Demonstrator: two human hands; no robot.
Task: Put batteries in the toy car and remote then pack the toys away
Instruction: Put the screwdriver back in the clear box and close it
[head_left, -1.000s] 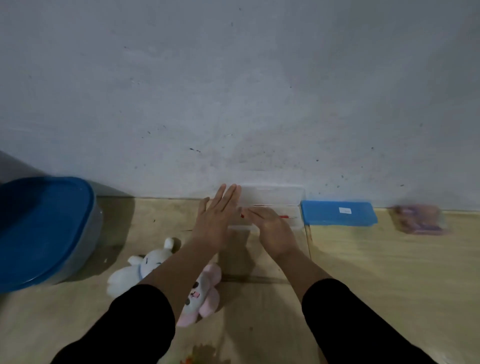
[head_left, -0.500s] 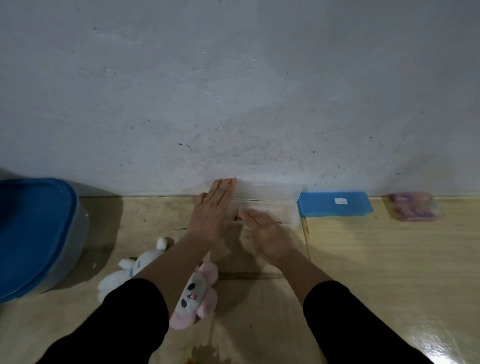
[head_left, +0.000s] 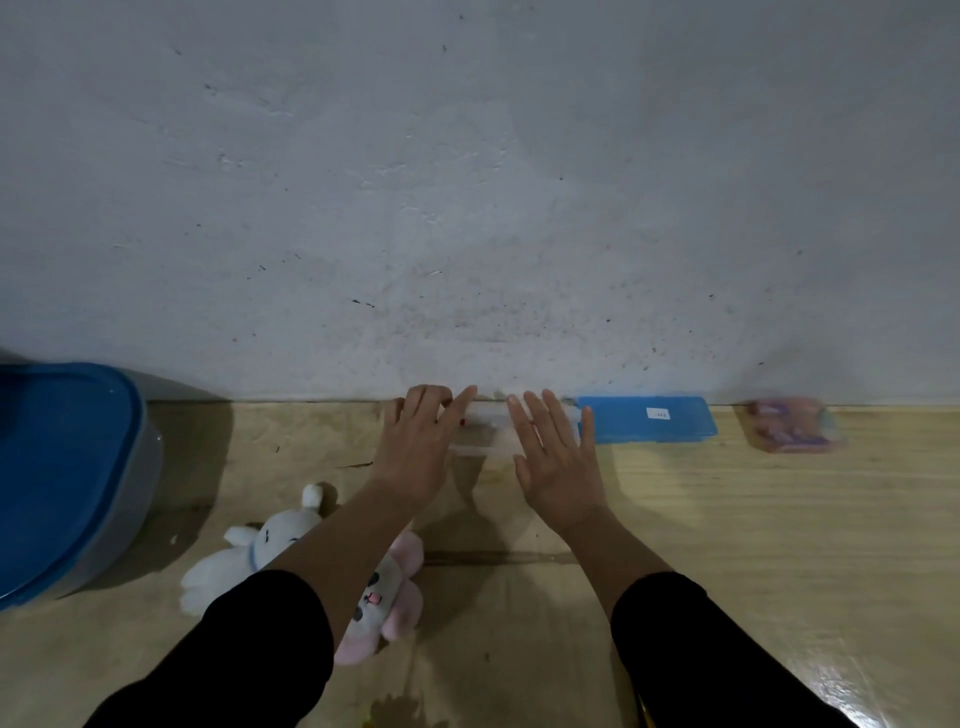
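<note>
1. Your left hand (head_left: 415, 447) and right hand (head_left: 558, 462) both reach forward, palms down, fingers straight and spread, each laid over one end of a clear plastic box (head_left: 485, 428) on the floor (head_left: 753, 519). Neither hand curls round it.
2. The clear box sits hard against the foot of the grey wall (head_left: 467, 182); something red shows inside between your hands, too small to tell what.
3. Your forearms converge toward the box; black sleeves (head_left: 691, 639) cover both from mid-forearm back.
4. A blue lid (head_left: 647, 420) lies flat just right of the box, along the wall, close to your right little finger.
5. Farther right, well apart, a pinkish packet (head_left: 789, 425) lies by the wall, blurred.
6. Open wooden floor spreads right of your right arm and between your arms.
7. Under your left forearm lie a white plush rabbit (head_left: 254, 551) and a pink plush toy (head_left: 384, 603), partly hidden by the arm.
8. Far left, a large tub with a blue lid (head_left: 62, 467) stands near the wall, cut by the frame edge.
</note>
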